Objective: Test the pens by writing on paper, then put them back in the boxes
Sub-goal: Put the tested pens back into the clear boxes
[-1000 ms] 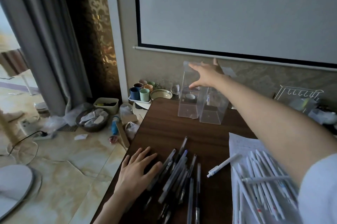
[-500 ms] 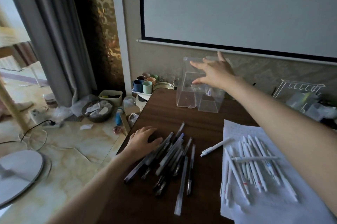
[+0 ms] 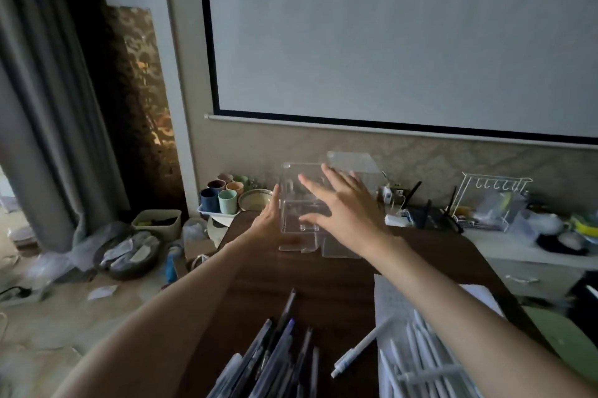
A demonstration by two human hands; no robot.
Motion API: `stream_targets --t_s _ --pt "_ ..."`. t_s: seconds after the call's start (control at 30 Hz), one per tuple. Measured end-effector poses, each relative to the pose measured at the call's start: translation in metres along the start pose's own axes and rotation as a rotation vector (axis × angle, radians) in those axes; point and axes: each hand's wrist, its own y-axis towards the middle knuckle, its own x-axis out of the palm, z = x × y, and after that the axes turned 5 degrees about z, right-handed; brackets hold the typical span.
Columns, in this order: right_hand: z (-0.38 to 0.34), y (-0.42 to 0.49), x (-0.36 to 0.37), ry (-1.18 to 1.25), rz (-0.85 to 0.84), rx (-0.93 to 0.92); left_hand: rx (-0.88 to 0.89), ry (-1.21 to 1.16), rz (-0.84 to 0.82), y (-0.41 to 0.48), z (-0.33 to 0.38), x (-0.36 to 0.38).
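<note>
At the far end of the bench (image 3: 291, 278), both hands are flat-fingered at the left clear box (image 3: 288, 203): L hand (image 3: 270, 218) against its left wall, R hand (image 3: 339, 208) spread over its front, neither curled round anything. L hand has come up off the dark pens (image 3: 271, 355) since half a sec ago, so prob. the box gets pulled nearer for refilling. White pens (image 3: 417, 362) lie on the paper (image 3: 394, 297), well apart from it.
</note>
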Motion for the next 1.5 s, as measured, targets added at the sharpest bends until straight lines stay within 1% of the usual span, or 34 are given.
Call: stream_targets --t_s 0.13,0.2,0.37,0.43,0.5,0.57,0.67,0.77,0.87,1.0,1.1,1.27,1.43,1.5 --pt "0.002 -0.004 0.007 0.050 0.059 0.008 0.037 -0.069 0.024 0.013 -0.019 0.010" --pt "0.001 -0.004 0.008 0.054 0.072 0.017 0.044 -0.073 0.010 0.008 -0.014 0.004" --pt "-0.005 -0.007 0.003 0.100 0.041 0.085 0.052 -0.110 -0.006 -0.011 -0.002 -0.014" --pt "-0.009 -0.010 -0.002 0.133 0.019 0.102 0.015 -0.114 -0.045 -0.024 0.003 -0.020" --pt "-0.014 -0.015 -0.010 0.165 -0.008 0.112 -0.005 -0.143 -0.049 -0.036 0.005 -0.023" --pt "-0.019 -0.020 -0.021 0.180 -0.025 0.103 -0.012 -0.212 -0.029 -0.049 0.007 -0.024" --pt "-0.025 -0.028 -0.037 0.183 -0.043 0.075 0.008 -0.355 -0.049 -0.071 0.021 -0.022" --pt "-0.027 -0.039 -0.054 0.167 -0.042 0.059 0.048 -0.429 -0.048 -0.086 0.040 -0.019" --pt "-0.024 -0.050 -0.074 0.158 -0.024 0.069 0.075 -0.492 -0.081 -0.093 0.060 -0.017" --pt "-0.012 -0.064 -0.086 0.184 -0.029 0.124 0.053 -0.456 -0.066 -0.096 0.084 -0.015" --pt "-0.001 -0.074 -0.083 0.185 -0.051 0.174 0.020 -0.419 -0.096 -0.093 0.087 -0.004" --pt "0.015 -0.084 -0.075 0.194 -0.114 0.229 0.019 -0.425 -0.127 -0.092 0.093 0.014" --pt "0.018 -0.084 -0.066 0.169 -0.144 0.203 0.027 -0.490 -0.235 -0.096 0.088 0.027" --pt "0.017 -0.079 -0.064 0.187 -0.110 0.196 0.013 -0.529 -0.221 -0.097 0.083 0.030"
